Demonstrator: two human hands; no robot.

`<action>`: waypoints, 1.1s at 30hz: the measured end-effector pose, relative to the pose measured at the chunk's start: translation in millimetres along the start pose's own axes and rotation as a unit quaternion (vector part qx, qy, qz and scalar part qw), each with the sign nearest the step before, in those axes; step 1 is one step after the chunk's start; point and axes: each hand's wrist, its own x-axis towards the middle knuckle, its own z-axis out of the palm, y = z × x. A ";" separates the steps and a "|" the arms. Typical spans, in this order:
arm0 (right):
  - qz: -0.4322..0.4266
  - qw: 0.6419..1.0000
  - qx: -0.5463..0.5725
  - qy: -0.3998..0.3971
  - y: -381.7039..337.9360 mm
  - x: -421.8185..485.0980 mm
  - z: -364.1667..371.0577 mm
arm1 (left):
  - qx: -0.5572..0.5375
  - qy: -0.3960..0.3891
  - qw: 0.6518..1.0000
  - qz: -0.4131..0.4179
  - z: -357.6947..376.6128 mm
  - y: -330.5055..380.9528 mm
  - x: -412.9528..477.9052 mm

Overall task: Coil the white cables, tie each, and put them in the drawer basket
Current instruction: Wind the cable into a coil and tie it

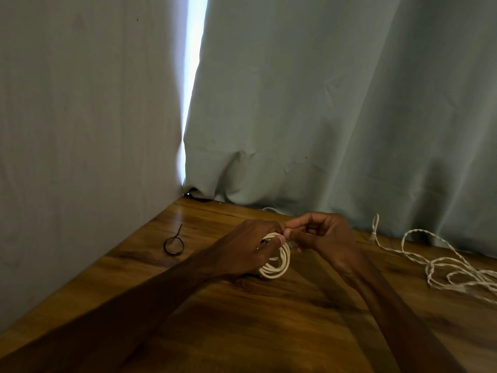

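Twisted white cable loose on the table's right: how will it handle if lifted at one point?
Likely floppy: the twisted white cable sprawls in slack, uneven loops on the wooden table, so it should drape and trail. Probably light, being thin. Its crossing strands may snag.

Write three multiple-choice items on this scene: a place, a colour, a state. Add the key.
1. The black tie loop lies: A) in a drawer B) left of the left hand C) inside the coil.
2. The loose twisted cable is: A) white B) blue C) red.
3. The white cable in the left hand's grip is: A) stretched straight B) cut in two C) coiled.
Key: B, it sits on the wooden table left of that hand; A, pale strands against wood; C, several stacked loops show.
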 end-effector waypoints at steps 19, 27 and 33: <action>0.020 1.000 0.014 -0.010 3.9 -0.3 -1.8 | -0.004 -0.001 1.000 0.008 0.1 0.8 0.3; 0.026 0.999 0.028 -0.019 6.4 0.6 -0.5 | 0.001 -0.003 1.000 0.009 0.0 0.9 -0.6; 0.056 0.996 0.074 -0.008 8.8 1.4 2.3 | -0.001 -0.013 1.000 0.013 -1.6 1.9 -0.4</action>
